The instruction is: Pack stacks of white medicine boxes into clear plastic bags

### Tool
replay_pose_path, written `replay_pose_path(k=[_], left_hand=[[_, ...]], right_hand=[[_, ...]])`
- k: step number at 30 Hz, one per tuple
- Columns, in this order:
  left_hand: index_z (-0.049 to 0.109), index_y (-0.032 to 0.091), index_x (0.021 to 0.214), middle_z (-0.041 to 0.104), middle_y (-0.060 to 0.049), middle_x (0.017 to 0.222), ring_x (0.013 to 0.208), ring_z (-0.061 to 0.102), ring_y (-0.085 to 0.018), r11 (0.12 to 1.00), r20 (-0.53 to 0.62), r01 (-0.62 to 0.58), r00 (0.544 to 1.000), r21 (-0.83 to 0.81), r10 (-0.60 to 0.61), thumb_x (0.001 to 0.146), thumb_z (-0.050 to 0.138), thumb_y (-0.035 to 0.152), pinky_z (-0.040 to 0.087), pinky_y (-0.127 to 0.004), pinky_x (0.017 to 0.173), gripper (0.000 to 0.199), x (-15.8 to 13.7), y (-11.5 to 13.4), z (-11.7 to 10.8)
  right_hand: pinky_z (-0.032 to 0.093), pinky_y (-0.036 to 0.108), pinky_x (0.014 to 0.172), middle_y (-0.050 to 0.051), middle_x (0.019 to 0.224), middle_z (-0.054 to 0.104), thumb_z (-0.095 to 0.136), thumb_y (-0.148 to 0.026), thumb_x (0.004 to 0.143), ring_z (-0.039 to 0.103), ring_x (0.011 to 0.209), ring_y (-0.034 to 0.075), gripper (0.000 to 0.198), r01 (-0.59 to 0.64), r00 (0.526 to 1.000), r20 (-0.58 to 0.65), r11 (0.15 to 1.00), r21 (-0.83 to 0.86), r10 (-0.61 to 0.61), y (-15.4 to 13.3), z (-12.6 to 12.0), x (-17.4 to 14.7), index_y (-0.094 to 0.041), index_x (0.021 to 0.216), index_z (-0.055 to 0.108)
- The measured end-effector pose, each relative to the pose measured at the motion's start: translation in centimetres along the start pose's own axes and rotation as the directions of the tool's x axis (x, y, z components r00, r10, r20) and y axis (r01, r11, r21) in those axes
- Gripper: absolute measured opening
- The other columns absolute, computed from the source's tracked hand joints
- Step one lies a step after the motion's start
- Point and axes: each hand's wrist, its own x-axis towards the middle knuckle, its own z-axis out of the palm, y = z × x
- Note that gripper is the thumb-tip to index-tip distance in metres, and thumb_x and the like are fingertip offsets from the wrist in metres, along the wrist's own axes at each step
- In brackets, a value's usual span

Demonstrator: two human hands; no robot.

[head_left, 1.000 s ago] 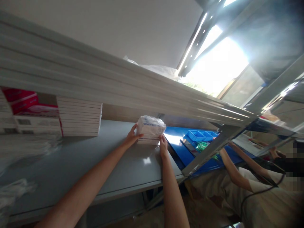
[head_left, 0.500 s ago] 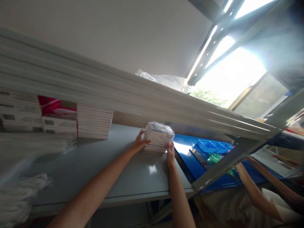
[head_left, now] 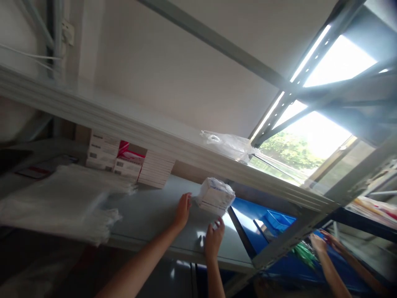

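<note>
A white block of boxes or booklets wrapped in clear plastic [head_left: 216, 196] sits on the grey shelf [head_left: 155, 209], near its right end. To its left, my left hand [head_left: 182, 211] is raised with the fingers slightly bent and a small gap to the wrapping. My right hand [head_left: 214, 238] is just in front of the block's lower right corner, its fingers spread and curved. Whether a fingertip still touches the plastic there, I cannot tell. Neither hand grips the block.
Left along the shelf stand white boxes [head_left: 104, 151], red-and-white boxes [head_left: 128, 163] and a white stack [head_left: 156, 169]. Clear plastic bags [head_left: 68, 198] lie in front. An upper shelf edge [head_left: 173, 147] crosses above. Beyond the post [head_left: 297, 231], another person's hands [head_left: 321, 242] work near a blue tray [head_left: 277, 221].
Both my hands have let go of the wrapped block and drawn back from it. The block stays on the shelf. The camera view has shifted, showing more on the left.
</note>
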Motion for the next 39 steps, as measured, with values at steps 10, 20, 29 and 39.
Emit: replay_pose_path(k=[10,20,29,39], left_hand=[[0.059,0.02,0.116,0.06,-0.013,0.123,0.12,0.052,-0.026,0.98,0.264,-0.031,0.964,0.197,-0.023,0.082,0.042,0.015,0.036,-0.045,0.109,0.038,-9.2,2.9,-6.6],[0.035,0.006,0.142,0.031,-0.022,0.15,0.143,0.021,-0.029,0.9,0.489,-0.16,0.87,0.405,-0.065,0.094,0.037,0.031,0.017,-0.049,0.117,0.054,-14.3,4.7,-10.6],[0.042,0.014,0.139,0.038,-0.017,0.148,0.137,0.035,-0.03,0.874,0.753,-0.26,0.637,0.411,-0.165,0.085,0.06,0.033,0.028,-0.046,0.111,0.06,-11.1,6.0,-17.5],[0.026,0.009,0.147,0.021,-0.019,0.155,0.144,0.016,-0.028,0.661,0.829,-0.569,0.538,0.488,-0.149,0.073,0.071,0.02,0.019,-0.039,0.117,0.088,-12.8,6.7,-19.7]], right_hand=[[0.019,0.05,0.112,0.013,0.135,0.055,0.036,-0.018,0.081,0.041,0.133,0.026,0.053,0.244,0.888,0.443,0.942,-0.232,-0.121,-9.8,3.1,-12.9,-0.02,0.129,0.058],[0.024,0.05,0.11,0.01,0.139,0.052,0.036,-0.025,0.088,0.037,0.136,0.024,0.049,0.298,0.841,0.524,0.923,-0.243,-0.133,-11.5,1.3,-13.0,-0.027,0.133,0.054],[0.02,0.047,0.112,0.005,0.156,0.024,0.017,-0.029,0.098,0.02,0.143,0.019,0.053,0.386,0.729,0.667,0.711,-0.588,0.155,-12.8,-0.4,-11.7,-0.023,0.15,0.026],[0.018,0.045,0.113,0.003,0.154,0.029,0.018,-0.031,0.097,0.023,0.142,0.017,0.052,0.319,0.784,0.606,0.749,-0.58,0.136,-12.6,-0.2,-12.0,-0.027,0.148,0.031]])
